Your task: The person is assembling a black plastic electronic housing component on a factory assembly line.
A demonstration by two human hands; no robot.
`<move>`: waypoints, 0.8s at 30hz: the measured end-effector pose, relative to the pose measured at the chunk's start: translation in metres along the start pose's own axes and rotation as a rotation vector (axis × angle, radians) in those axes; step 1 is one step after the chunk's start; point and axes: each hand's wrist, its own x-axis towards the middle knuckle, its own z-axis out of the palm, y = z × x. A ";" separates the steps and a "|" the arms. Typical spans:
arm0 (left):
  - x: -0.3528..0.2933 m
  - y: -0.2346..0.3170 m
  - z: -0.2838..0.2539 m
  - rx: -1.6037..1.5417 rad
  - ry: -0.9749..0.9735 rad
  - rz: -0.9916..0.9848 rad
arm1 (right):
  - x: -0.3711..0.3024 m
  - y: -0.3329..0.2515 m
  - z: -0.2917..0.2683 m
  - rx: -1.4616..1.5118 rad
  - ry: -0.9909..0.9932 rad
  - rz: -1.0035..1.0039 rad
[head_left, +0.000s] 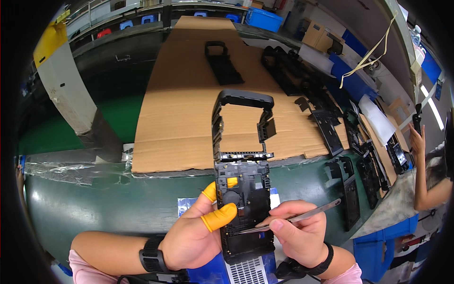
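Note:
My left hand (pixel 194 236), with yellow finger cots on its thumb and a finger, grips a black plastic device housing (pixel 246 199) by its left side. The housing is upright in front of me, its ribbed inner face toward me and a tall open frame at its top. Between the thumb and fingers of my right hand (pixel 300 236) is a pair of slim metal tweezers (pixel 309 214). Their tip reaches the lower inner part of the housing; whether it touches is unclear. A dark round part (pixel 231 198) shows inside the housing, beside my left thumb.
Brown cardboard (pixel 175 128) covers the far part of the green table (pixel 61 199). Several similar black housings (pixel 224 66) lie on it and along the right edge. A post (pixel 71 90) stands at left. At right, another person's hand (pixel 417 139) holds a black object.

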 end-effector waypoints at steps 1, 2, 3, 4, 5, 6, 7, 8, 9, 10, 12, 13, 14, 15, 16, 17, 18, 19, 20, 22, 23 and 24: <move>0.000 0.001 -0.001 0.004 0.003 0.004 | 0.001 0.000 0.000 -0.011 -0.007 0.009; 0.000 0.002 -0.003 0.008 0.002 -0.018 | 0.002 0.001 0.001 -0.007 -0.011 0.007; 0.001 0.001 -0.002 0.005 -0.007 -0.045 | 0.002 0.000 0.002 -0.012 -0.010 0.003; 0.000 -0.001 -0.003 0.003 -0.012 -0.047 | 0.001 -0.001 0.003 -0.018 -0.008 -0.001; 0.000 -0.002 -0.003 0.151 -0.008 0.004 | 0.001 0.000 0.003 -0.021 -0.004 -0.005; 0.000 -0.003 -0.004 0.297 -0.004 0.055 | 0.001 0.002 0.003 -0.050 -0.001 -0.023; 0.000 -0.004 -0.004 0.297 -0.011 0.052 | 0.001 0.003 0.003 -0.078 0.002 -0.042; 0.000 -0.004 -0.004 0.264 0.006 0.048 | 0.002 0.001 0.008 -0.126 0.061 0.006; 0.000 -0.003 -0.005 0.231 0.023 0.044 | 0.004 0.000 0.006 -0.127 0.063 0.004; 0.001 -0.005 -0.007 0.226 0.034 0.060 | 0.006 -0.001 0.002 0.045 0.123 0.004; 0.003 0.000 -0.007 0.250 0.057 0.131 | 0.016 -0.002 -0.010 0.224 0.237 -0.102; 0.004 0.004 -0.008 0.273 0.082 0.200 | 0.021 -0.007 -0.013 0.246 0.266 -0.157; 0.006 0.013 -0.004 0.245 0.088 0.238 | 0.020 -0.008 -0.016 0.218 0.301 -0.131; 0.007 0.019 -0.002 0.210 0.056 0.330 | 0.020 -0.009 -0.017 0.193 0.336 -0.107; 0.007 0.027 0.001 0.208 0.066 0.380 | 0.018 -0.002 -0.015 0.195 0.337 -0.102; 0.008 0.033 0.003 0.205 0.062 0.418 | 0.014 0.008 -0.013 0.098 0.300 -0.003; 0.012 0.036 0.000 0.395 0.069 0.508 | 0.013 0.016 -0.013 0.005 0.257 0.102; 0.013 0.039 0.000 0.383 0.096 0.493 | 0.013 0.021 -0.015 0.006 0.266 0.103; 0.013 0.042 -0.001 0.371 0.129 0.489 | 0.015 0.025 -0.016 -0.043 0.249 0.123; 0.015 0.043 -0.003 0.373 0.169 0.491 | 0.017 0.026 -0.017 -0.087 0.277 0.098; 0.015 0.043 -0.004 0.372 0.171 0.493 | 0.018 0.027 -0.018 -0.088 0.273 0.100; 0.015 0.044 -0.004 0.349 0.173 0.462 | 0.018 0.027 -0.022 -0.054 0.275 0.097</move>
